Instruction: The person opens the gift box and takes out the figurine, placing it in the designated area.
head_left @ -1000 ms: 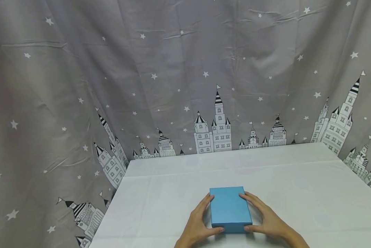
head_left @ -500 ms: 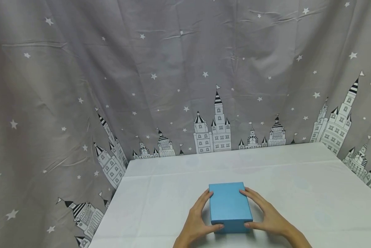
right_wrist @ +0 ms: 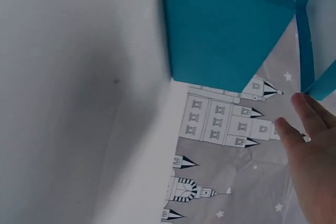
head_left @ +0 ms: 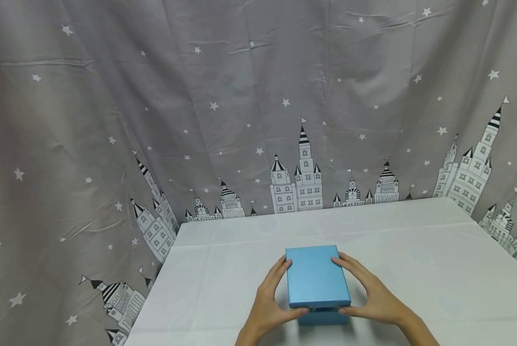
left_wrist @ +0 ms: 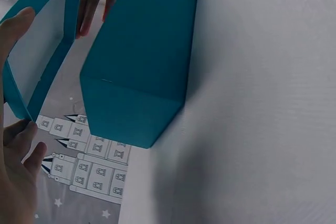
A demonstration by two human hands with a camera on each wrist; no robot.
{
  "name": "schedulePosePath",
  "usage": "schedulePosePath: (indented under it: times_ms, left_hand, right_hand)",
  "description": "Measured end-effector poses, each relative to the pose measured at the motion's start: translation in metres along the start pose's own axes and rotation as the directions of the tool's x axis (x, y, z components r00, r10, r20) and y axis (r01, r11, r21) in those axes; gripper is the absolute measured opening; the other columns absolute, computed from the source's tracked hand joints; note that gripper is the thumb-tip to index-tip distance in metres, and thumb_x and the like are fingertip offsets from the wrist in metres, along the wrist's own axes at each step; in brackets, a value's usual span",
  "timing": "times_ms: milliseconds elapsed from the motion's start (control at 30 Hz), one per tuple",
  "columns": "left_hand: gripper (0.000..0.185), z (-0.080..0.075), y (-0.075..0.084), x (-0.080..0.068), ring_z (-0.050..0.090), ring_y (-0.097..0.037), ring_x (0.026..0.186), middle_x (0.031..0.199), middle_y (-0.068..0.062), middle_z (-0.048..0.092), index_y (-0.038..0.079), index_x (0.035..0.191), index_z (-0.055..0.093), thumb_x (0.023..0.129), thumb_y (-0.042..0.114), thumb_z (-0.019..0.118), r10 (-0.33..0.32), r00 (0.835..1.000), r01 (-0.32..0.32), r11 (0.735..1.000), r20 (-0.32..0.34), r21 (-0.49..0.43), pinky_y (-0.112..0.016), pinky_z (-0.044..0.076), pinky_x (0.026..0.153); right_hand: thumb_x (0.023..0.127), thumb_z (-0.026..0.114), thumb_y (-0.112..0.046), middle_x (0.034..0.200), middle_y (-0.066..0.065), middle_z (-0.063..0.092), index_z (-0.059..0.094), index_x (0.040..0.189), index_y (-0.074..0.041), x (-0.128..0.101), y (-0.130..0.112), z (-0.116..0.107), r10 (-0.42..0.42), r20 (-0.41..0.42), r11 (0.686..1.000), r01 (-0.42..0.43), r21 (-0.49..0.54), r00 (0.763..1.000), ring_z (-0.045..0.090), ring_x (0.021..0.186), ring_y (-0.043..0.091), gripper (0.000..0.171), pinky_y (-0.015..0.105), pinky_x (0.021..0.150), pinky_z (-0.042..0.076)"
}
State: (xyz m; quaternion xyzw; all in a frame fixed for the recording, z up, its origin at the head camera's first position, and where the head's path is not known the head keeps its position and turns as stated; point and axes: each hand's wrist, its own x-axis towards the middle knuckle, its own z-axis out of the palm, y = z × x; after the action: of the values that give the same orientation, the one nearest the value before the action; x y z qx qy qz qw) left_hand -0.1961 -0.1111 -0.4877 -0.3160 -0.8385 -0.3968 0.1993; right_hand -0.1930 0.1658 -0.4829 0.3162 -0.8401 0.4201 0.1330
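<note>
Apparently lifting off the blue lid point(head_left: 316, 276) is the step: left hand point(head_left: 264, 305) and right hand point(head_left: 377, 299) pinch its nine and three o'clock sides, above the box point(head_left: 323, 318) at the head view's five o'clock; next likely calls for a level lift

Bare hands, both sides. Left hand point(head_left: 264, 303) and right hand point(head_left: 378, 299): slender, long fingers tapering to rounded tips, narrowing in to a slim wrist. Right forearm point(head_left: 416, 329) bare out to the lower edge of the head view; left wrist point(head_left: 249, 334) bare too, cropped there. Left thumb point(left_wrist: 20, 23) has a wide, blunt tip (wrist view's dim, nail detail too soft to read). Right fingertips point(right_wrist: 300, 102) look smooth and rounded.
</note>
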Motion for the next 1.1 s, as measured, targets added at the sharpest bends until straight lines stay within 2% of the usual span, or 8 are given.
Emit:
schedulePosePath:
  times_ms: [133, 233, 367, 567, 800, 967, 1100]
  left_hand:
    - [0.099, -0.005, 0.004, 0.002, 0.036, -0.029, 0.128, 0.147, -0.010, 0.029, 0.013, 0.144, 0.032, 0.063, 0.041, 0.083, 0.036, 0.999, -0.035, 0.999, -0.038, 0.022, -0.049, 0.043, 0.090]
    - [0.101, -0.009, 0.006, 0.002, 0.036, -0.028, 0.129, 0.147, -0.010, 0.029, 0.013, 0.143, 0.033, 0.060, 0.038, 0.085, 0.051, 0.997, -0.049, 0.998, -0.063, 0.026, -0.048, 0.043, 0.090]
    - [0.101, -0.015, 0.008, 0.001, 0.036, -0.027, 0.129, 0.147, -0.009, 0.029, 0.013, 0.143, 0.034, 0.060, 0.041, 0.085, 0.062, 0.995, -0.059, 0.998, -0.084, 0.035, -0.048, 0.044, 0.090]
    - [0.098, -0.024, 0.008, -0.003, 0.038, -0.028, 0.127, 0.145, -0.009, 0.032, 0.011, 0.142, 0.036, 0.063, 0.049, 0.080, 0.074, 0.991, -0.067, 0.996, -0.112, 0.065, -0.048, 0.045, 0.088]
    - [0.101, -0.033, 0.008, -0.008, 0.039, -0.025, 0.127, 0.144, -0.007, 0.036, 0.008, 0.142, 0.034, 0.063, 0.053, 0.079, 0.064, 0.981, -0.047, 0.994, -0.186, 0.094, -0.049, 0.043, 0.090]
    - [0.101, -0.037, 0.010, -0.012, 0.040, -0.025, 0.127, 0.142, -0.010, 0.039, 0.005, 0.142, 0.033, 0.064, 0.051, 0.079, 0.049, 0.972, -0.033, 0.997, -0.230, 0.073, -0.047, 0.041, 0.093]
    - [0.099, -0.040, 0.009, -0.016, 0.041, -0.025, 0.125, 0.139, -0.013, 0.041, 0.003, 0.140, 0.035, 0.065, 0.052, 0.077, 0.046, 0.964, -0.031, 0.998, -0.261, 0.062, -0.047, 0.042, 0.092]
  right_hand:
    - [0.062, 0.086, -0.031, 0.149, 0.009, 0.026, 0.034, 0.143, -0.017, 0.004, -0.006, -0.002, -0.035, -0.024, 0.999, 0.036, 0.016, 0.999, 0.024, 0.135, 0.022, 0.097, 0.068, 0.086, 0.033]
    - [0.061, 0.087, -0.028, 0.148, 0.010, 0.027, 0.036, 0.142, -0.014, 0.007, -0.009, -0.003, -0.070, -0.044, 0.997, 0.071, 0.020, 0.997, 0.026, 0.135, 0.020, 0.097, 0.067, 0.085, 0.035]
    - [0.061, 0.086, -0.029, 0.148, 0.010, 0.029, 0.036, 0.142, -0.013, 0.009, -0.013, -0.002, -0.102, -0.056, 0.995, 0.102, -0.002, 0.993, 0.027, 0.134, 0.019, 0.096, 0.065, 0.085, 0.037]
    - [0.062, 0.086, -0.035, 0.147, 0.011, 0.031, 0.037, 0.141, -0.011, 0.014, -0.019, 0.001, -0.140, -0.052, 0.990, 0.139, -0.027, 0.989, 0.030, 0.133, 0.021, 0.096, 0.059, 0.087, 0.040]
    - [0.057, 0.088, -0.032, 0.145, 0.011, 0.034, 0.039, 0.140, -0.009, 0.022, -0.026, 0.009, -0.190, -0.065, 0.982, 0.189, -0.024, 0.980, 0.035, 0.130, 0.024, 0.099, 0.049, 0.091, 0.041]
    - [0.059, 0.086, -0.035, 0.141, 0.015, 0.039, 0.041, 0.138, -0.005, 0.026, -0.039, 0.011, -0.201, -0.062, 0.980, 0.201, -0.011, 0.978, 0.040, 0.127, 0.027, 0.096, 0.047, 0.091, 0.042]
    - [0.057, 0.085, -0.038, 0.139, 0.014, 0.042, 0.042, 0.138, -0.004, 0.028, -0.031, 0.019, -0.231, -0.080, 0.973, 0.231, -0.008, 0.970, 0.040, 0.127, 0.026, 0.098, 0.040, 0.095, 0.041]
